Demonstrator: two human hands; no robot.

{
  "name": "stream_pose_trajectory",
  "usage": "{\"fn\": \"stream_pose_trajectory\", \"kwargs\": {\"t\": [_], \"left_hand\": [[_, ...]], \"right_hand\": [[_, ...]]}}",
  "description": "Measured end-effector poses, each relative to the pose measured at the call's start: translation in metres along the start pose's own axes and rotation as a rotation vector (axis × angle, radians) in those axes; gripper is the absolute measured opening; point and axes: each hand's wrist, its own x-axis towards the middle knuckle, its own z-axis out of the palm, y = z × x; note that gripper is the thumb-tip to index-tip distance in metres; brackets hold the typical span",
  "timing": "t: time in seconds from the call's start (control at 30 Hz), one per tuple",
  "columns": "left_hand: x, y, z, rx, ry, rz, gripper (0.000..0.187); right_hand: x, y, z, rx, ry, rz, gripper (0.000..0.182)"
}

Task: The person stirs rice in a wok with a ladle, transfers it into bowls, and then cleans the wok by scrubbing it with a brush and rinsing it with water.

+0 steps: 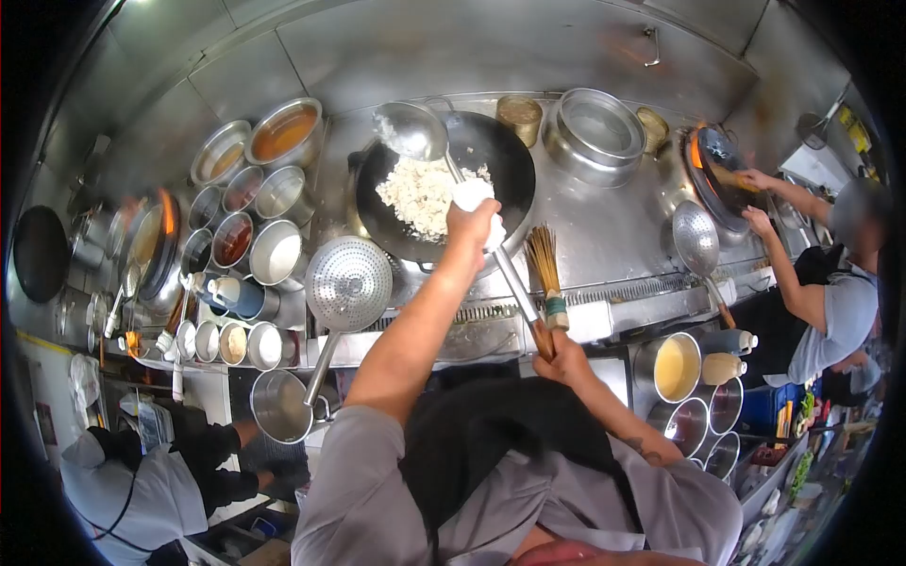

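A large wok ladle slants across the black wok, its bowl above the far-left part. In the wok lies a heap of pale, crumbly food. My left hand is closed on a bunched white cloth at the ladle's metal shaft. Lower right, my right hand grips the ladle's wooden end, close to a bamboo wok brush with a green-bound handle. A perforated strainer lies left of my left forearm, its handle over a metal pot.
Left stand several seasoning pots and a bowl of orange liquid. A lidded steel pot is behind right. A co-worker handles another wok at right; another person is lower left. A yellow-liquid pot stands at right.
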Motion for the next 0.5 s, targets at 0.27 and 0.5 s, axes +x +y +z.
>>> {"fn": "stream_pose_trajectory", "kwargs": {"t": [0.27,0.5], "left_hand": [[-0.076,-0.045,0.004,0.114,-0.073,0.076,0.026],[-0.034,0.017,-0.007,-0.315,-0.371,-0.262,0.017]], "right_hand": [[0.021,-0.089,0.0,-0.273,0.192,-0.446,0.018],[0.003,-0.113,-0.011,0.763,-0.46,0.254,0.009]]}}
